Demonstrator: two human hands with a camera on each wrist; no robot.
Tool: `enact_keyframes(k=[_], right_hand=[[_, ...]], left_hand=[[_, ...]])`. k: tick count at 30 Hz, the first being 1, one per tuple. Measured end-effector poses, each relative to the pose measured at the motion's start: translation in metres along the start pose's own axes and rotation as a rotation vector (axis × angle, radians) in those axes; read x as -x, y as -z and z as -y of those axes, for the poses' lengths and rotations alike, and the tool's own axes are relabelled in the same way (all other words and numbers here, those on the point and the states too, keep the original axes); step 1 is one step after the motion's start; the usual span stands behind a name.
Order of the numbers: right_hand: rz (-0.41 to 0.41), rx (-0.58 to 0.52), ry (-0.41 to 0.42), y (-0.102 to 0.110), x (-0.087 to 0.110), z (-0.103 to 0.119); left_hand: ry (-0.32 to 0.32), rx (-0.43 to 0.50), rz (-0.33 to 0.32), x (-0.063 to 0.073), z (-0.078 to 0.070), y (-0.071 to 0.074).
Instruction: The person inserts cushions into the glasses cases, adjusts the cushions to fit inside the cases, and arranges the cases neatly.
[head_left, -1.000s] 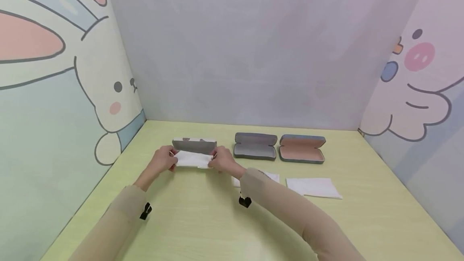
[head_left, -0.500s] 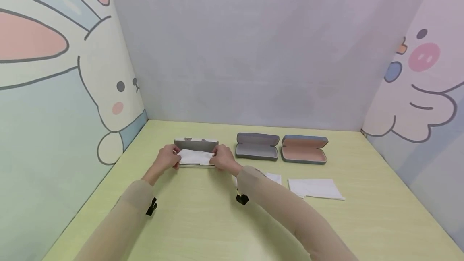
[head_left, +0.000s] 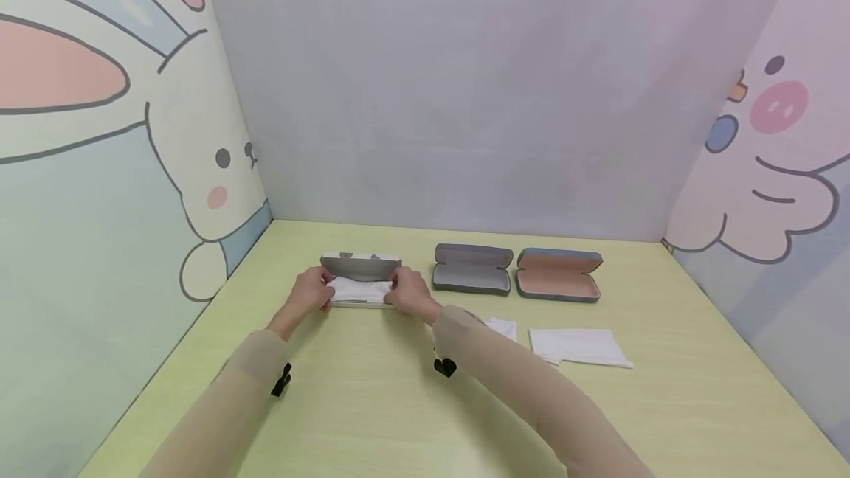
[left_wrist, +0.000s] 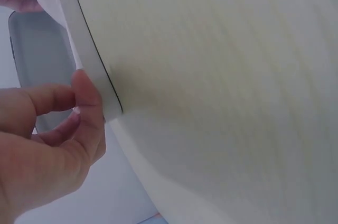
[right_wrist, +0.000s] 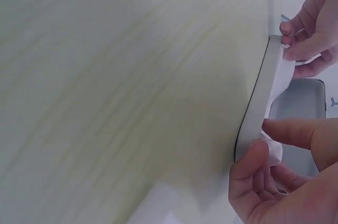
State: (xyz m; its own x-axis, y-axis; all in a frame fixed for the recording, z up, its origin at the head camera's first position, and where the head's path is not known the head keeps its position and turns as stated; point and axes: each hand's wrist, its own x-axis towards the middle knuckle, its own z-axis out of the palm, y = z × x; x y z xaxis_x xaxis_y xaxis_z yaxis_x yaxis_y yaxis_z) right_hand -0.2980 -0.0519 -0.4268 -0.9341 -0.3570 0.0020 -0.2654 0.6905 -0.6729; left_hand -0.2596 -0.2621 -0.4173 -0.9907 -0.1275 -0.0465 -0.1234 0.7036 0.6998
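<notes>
White cloth: the white cloth (head_left: 360,290) is laid folded along the inside of a pale glasses case (left_wrist: 87,49), left of centre in the head view; that case is stood on the bench (head_left: 372,389) with its grey-lined lid (head_left: 361,268) raised behind.
Left hand: one cloth end appears pinched by the left hand (head_left: 311,288) at the case's left end, thumb and fingers curled at the rim.
Right hand: the opposite end is gripped by the right hand (head_left: 409,292), a bit of white showing between the fingers at the near corner.
Cloth feel: judged light, limp and easily creased; low breakage risk, but edges could be snagged on the rim or left poking out.
Cloth hold: best taken by both short ends, lightly tensioned; if held by one end only, a sag should be expected.
Case shell: judged stiff, light and fairly smooth; could be slid if pushed sideways. Best steadied at the end walls, hinge not loaded.
Other cases: a grey glasses case (head_left: 472,278) and a pink-lined glasses case (head_left: 558,284) are set to the right, lids up.
Spare cloths: one flat cloth (head_left: 581,347) is seen lower right; a second cloth (head_left: 503,327) is partly hidden by the right sleeve (head_left: 505,375).
</notes>
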Motion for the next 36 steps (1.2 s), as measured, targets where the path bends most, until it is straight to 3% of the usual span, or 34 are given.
enact_keyframes(k=[6, 13, 16, 19, 22, 24, 30, 36], right_hand=[[-0.019, -0.120, 0.010, 0.010, 0.009, -0.004], [0.008, -0.341, -0.118, 0.017, 0.016, -0.009], [0.038, -0.490, -0.189, 0.017, 0.015, -0.009], [0.079, -0.612, -0.250, 0.018, 0.014, -0.009], [0.106, -0.674, -0.271, 0.019, 0.014, -0.008], [0.117, -0.709, -0.271, 0.020, 0.015, -0.009], [0.125, -0.784, -0.258, 0.019, 0.016, -0.011], [0.024, -0.799, -0.300, 0.013, 0.015, -0.008]], left_hand=[[-0.034, -0.065, -0.039, 0.006, 0.002, 0.005], [-0.053, -0.021, -0.046, 0.013, 0.010, 0.015], [-0.021, 0.060, -0.018, 0.015, 0.013, 0.019], [0.034, 0.204, 0.058, 0.015, 0.014, 0.021], [0.090, 0.322, 0.121, 0.014, 0.013, 0.023], [0.116, 0.350, 0.142, 0.013, 0.011, 0.023], [0.154, 0.343, 0.135, 0.011, 0.008, 0.021], [0.210, 0.385, 0.072, 0.008, 0.004, 0.017]])
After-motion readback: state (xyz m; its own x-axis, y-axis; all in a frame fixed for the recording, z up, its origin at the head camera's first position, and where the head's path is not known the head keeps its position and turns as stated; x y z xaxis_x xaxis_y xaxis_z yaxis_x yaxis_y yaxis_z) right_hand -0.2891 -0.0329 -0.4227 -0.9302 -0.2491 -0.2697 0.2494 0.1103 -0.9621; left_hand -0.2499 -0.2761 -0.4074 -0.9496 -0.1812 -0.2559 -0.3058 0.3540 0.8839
